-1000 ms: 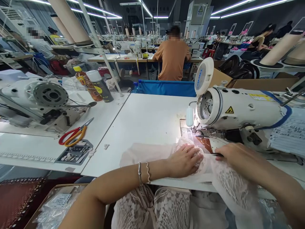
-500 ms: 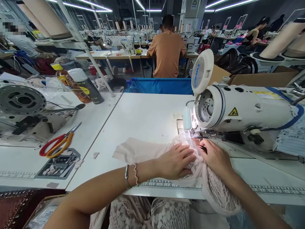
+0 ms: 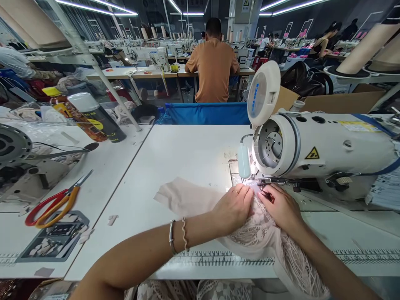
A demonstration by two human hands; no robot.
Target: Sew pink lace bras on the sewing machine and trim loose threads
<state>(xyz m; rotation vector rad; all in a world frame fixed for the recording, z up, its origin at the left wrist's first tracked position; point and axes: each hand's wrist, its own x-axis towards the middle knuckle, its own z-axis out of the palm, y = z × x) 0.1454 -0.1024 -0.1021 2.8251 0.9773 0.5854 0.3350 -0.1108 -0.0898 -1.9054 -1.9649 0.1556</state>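
Observation:
Pale pink lace fabric (image 3: 256,229) runs from the lit needle area of a white sewing machine (image 3: 331,141) down over the table's front edge. My left hand (image 3: 234,208) has its fingers bent together on the fabric, just left of the presser foot. Close beside it on the right, my right hand (image 3: 279,208) pinches the fabric edge and also holds a small dark tool (image 3: 268,196), partly hidden by the fingers. A plain sheer part of the fabric (image 3: 187,196) lies flat to the left of my left hand.
Red and orange scissors (image 3: 59,204) lie at the left above a grey tray (image 3: 56,237) of small parts. A spray can (image 3: 98,118) and a bottle (image 3: 76,114) lean behind them. A second machine (image 3: 18,166) stands far left. A person in a brown shirt (image 3: 213,71) sits ahead.
My left hand has gone from spread flat on the lace to bent fingers near the presser foot. The lace has shifted and bunches below the hands. The view has turned slightly right.

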